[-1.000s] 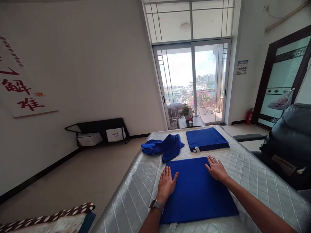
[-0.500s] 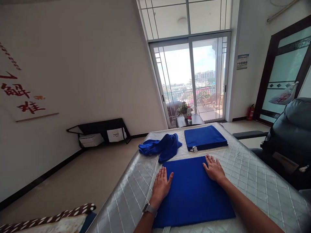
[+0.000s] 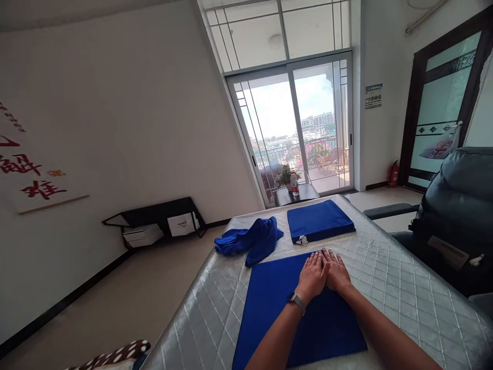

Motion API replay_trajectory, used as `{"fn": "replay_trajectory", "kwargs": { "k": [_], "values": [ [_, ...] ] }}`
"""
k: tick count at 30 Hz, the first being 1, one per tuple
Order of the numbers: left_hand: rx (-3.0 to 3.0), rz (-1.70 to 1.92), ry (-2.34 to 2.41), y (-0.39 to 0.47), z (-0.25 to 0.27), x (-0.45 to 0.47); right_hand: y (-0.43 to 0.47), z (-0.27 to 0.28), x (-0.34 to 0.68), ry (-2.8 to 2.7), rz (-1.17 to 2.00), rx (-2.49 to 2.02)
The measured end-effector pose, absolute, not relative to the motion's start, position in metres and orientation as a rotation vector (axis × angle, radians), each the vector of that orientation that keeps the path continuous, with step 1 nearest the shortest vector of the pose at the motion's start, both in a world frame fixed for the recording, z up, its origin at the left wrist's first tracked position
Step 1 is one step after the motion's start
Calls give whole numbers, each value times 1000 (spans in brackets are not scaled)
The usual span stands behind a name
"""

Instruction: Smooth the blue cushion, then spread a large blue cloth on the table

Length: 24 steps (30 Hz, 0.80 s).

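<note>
A flat, folded blue cloth [image 3: 269, 293] lies on the silver quilted mattress [image 3: 210, 303] in front of me. My left hand [image 3: 313, 277] rests flat on its far right part, fingers stretched out, with a watch on the wrist. Right beside it, my right hand [image 3: 336, 271] lies flat at the cloth's far right corner, its thumb side against my left hand. Beyond them sits a neat stack of folded blue cloths [image 3: 321, 220] with small white tags at the near corner. A crumpled blue cloth [image 3: 256, 239] lies to the left of the stack.
A dark armchair [image 3: 458, 205] stands close on the right. Past the mattress's far end are a small table with a bottle [image 3: 295, 183] and a potted plant [image 3: 284, 176], before sliding glass doors. A low black shelf [image 3: 154, 211] is by the left wall.
My left hand has moved right across the blue cloth, from its left edge to beside my right hand. My right hand stays near the far right corner. The view has shifted slightly.
</note>
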<state>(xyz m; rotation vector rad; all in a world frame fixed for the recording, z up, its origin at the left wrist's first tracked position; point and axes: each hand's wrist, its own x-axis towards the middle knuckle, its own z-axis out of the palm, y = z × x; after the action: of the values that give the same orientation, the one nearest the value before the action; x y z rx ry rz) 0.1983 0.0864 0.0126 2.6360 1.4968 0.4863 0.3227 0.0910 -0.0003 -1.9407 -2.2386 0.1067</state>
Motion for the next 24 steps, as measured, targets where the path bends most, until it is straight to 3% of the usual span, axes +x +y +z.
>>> {"fn": "replay_trajectory", "kwargs": {
  "k": [11,24],
  "values": [
    [2624,411,1669,99,1,162,93,5,318,-2150,160,-1980],
    [2419,304,2156,92,-14,-4,95,3,317,-2138,186,-1980]
  ]
}}
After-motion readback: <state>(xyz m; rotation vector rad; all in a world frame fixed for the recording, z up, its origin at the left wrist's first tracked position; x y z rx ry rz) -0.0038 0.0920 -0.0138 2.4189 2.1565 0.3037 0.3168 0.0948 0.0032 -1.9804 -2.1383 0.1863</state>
